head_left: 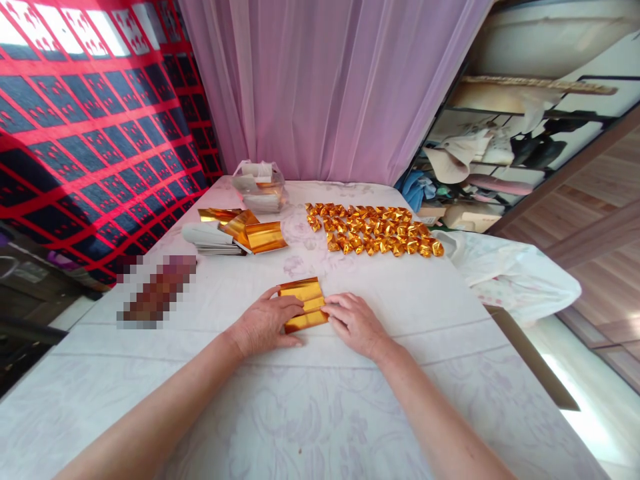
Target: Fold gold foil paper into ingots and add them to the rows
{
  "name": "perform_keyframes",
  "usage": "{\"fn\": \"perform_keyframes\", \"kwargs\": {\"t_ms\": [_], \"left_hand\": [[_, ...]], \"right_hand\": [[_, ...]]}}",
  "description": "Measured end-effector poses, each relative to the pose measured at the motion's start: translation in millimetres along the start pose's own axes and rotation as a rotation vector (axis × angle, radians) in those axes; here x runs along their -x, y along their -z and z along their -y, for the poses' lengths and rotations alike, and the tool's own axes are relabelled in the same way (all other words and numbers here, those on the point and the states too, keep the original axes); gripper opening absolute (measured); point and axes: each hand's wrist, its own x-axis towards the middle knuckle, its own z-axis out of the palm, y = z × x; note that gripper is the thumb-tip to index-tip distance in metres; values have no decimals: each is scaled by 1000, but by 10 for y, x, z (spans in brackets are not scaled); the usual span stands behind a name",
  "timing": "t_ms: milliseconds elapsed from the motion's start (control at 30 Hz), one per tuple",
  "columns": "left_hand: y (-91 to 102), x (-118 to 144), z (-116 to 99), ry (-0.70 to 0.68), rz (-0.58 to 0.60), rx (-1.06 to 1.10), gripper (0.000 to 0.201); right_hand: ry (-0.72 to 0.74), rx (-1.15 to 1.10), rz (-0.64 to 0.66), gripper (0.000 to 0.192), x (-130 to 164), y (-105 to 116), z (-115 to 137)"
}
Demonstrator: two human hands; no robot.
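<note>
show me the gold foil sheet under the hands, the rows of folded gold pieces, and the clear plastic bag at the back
Gold foil sheet (pixel 303 301): head view, on its creased middle between both hands.
Rows of folded gold foil pieces (pixel 373 229): head view, middle of the cluster.
Clear plastic bag (pixel 260 187): head view, its front wall.

home bedroom | pink curtain (pixel 330 87) | patterned blanket (pixel 90 133) | cluttered shelves (pixel 500 153) | cloth-covered table (pixel 300 413)

no readable text (foil sheets unmarked)
</note>
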Motion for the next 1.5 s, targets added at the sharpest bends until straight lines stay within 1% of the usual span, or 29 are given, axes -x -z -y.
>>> {"fn": "perform_keyframes", "kwargs": {"t_ms": [67, 133, 267, 400, 467, 567, 700, 833, 933, 1067, 1267, 1500], "left_hand": [[-6, -11, -102, 33, -53, -67, 49], [-16, -25, -209, 73, -116, -149, 42], [-71, -44, -378, 162, -141, -303, 25], [-185, -35, -441, 187, -182, -400, 12], [-222, -24, -447, 178, -196, -432, 10], [-223, -9, -449, 171, -213, -449, 11], [-191, 26, -409, 166, -257, -364, 17], [-191, 103, -298, 156, -338, -220, 25], [-201, 172, -230, 170, -367, -162, 28], [-212, 221, -207, 207, -383, -99, 25], [-223, 177, -209, 314, -454, 8, 20], [-229, 123, -232, 423, -445, 27, 15]], "right_hand": [[3, -2, 5, 28, -1, 6, -3], [-2, -7, 11, 27, -2, 20, 7], [-14, -19, 29, 28, 5, 49, 46], [-19, -13, 16, 28, 16, 42, 77], [-20, -1, -6, 26, 15, 25, 87], [-30, 17, -57, 20, -1, -7, 92], [-76, 10, -79, 19, -26, -36, 77], [-114, -29, -90, 18, -29, -42, 51], [-128, -57, -92, 17, -27, -35, 41], [-152, -80, -98, 16, -51, -20, 47], [-208, -87, -122, 16, -148, -49, 69], [-294, -94, -139, 16, -175, -97, 99]]}}
